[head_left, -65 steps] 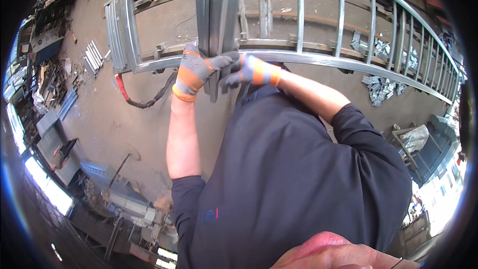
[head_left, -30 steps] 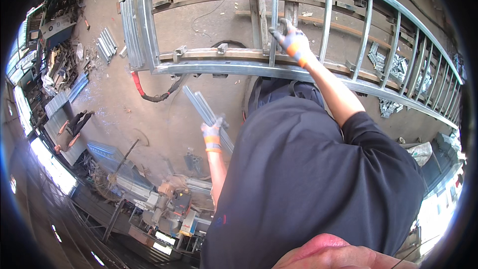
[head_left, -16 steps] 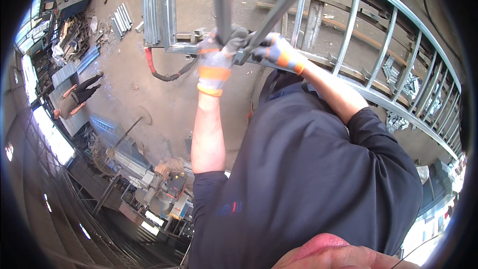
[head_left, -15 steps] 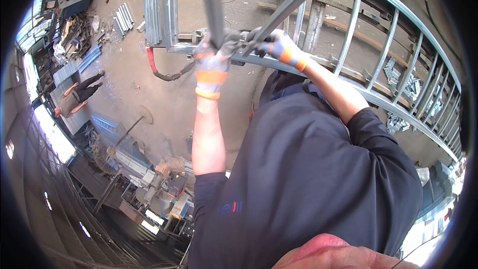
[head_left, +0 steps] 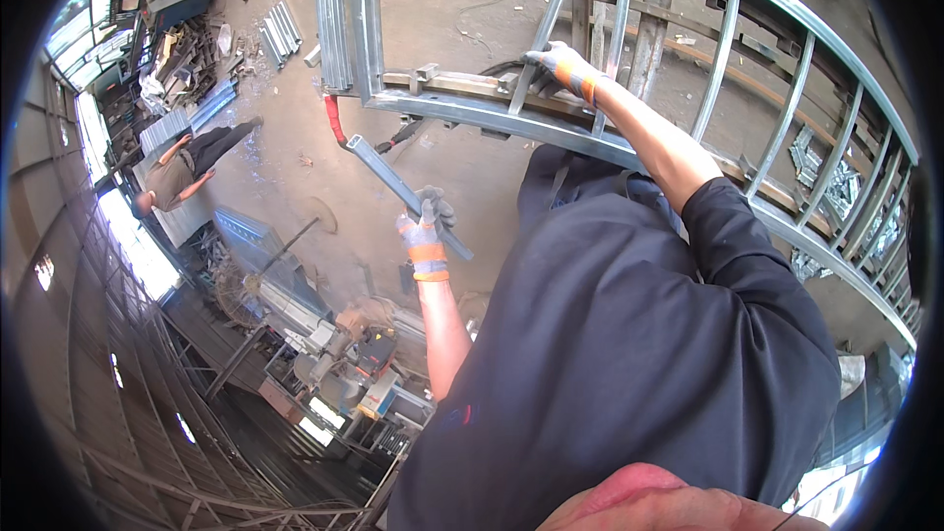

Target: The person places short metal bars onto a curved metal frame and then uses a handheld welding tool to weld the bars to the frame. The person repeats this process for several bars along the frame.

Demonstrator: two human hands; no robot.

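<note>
My left hand, in a grey glove with orange bands, is closed round a short square steel tube. That tube slants out to the left, clear of the frame. Over at the long galvanized steel frame, my right hand grips a second square tube, which lies across the frame near its left end. The lower end of this second tube meets the frame's near rail. My right fingertips are partly hidden behind the tube.
Several crossbars run along the frame to the right. Stacked metal profiles stand at its left end. A red hose hangs below that corner. A person is at the far left; machinery stands lower left.
Both hands were together over the frame, each with a tube raised. The left has swung down and left with its tube; the right has laid its tube across the frame.
</note>
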